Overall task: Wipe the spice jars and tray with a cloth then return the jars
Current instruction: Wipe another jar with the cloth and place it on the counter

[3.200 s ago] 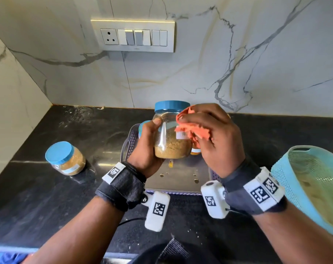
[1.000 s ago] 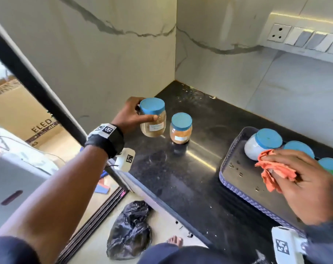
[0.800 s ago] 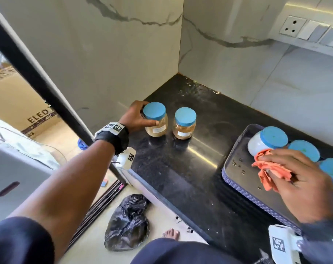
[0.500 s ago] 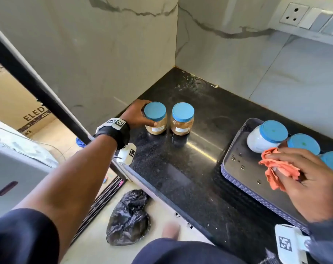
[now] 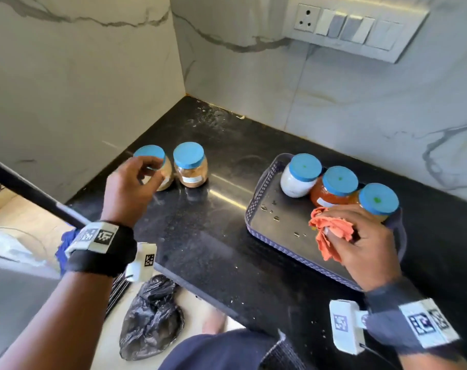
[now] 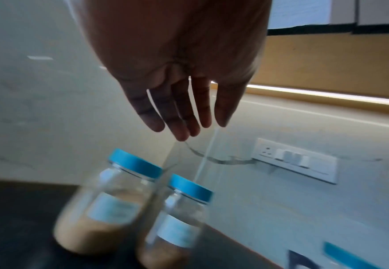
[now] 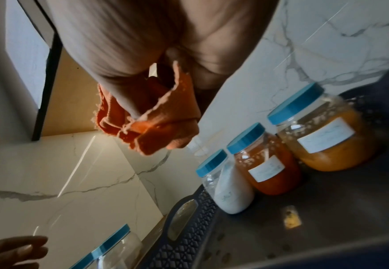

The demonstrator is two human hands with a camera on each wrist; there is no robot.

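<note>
Two blue-lidded jars of brown spice stand side by side on the black counter near the left wall: one (image 5: 161, 170) (image 6: 96, 214) partly behind my left hand, the other (image 5: 191, 168) (image 6: 177, 223) to its right. My left hand (image 5: 146, 172) (image 6: 181, 125) hovers just above and before them, fingers loose, holding nothing. A grey tray (image 5: 269, 220) (image 7: 327, 209) holds three jars: white (image 5: 297, 177) (image 7: 228, 189), red-orange (image 5: 333, 189) (image 7: 267, 167) and yellow (image 5: 377, 200) (image 7: 327, 138). My right hand (image 5: 336, 231) grips a crumpled orange cloth (image 5: 331, 233) (image 7: 156, 131) over the tray's right part, beside the yellow jar.
Marble walls meet in a corner behind the counter (image 5: 213, 236). A switch panel (image 5: 357, 30) (image 6: 294, 160) sits on the back wall. The counter's front edge runs diagonally, with floor and a black plastic bag (image 5: 149, 316) below. Small spots dot the tray floor.
My left hand has set the wiped jar beside the other on the counter, let go and drawn back. The right hand with the cloth stays over the tray.
</note>
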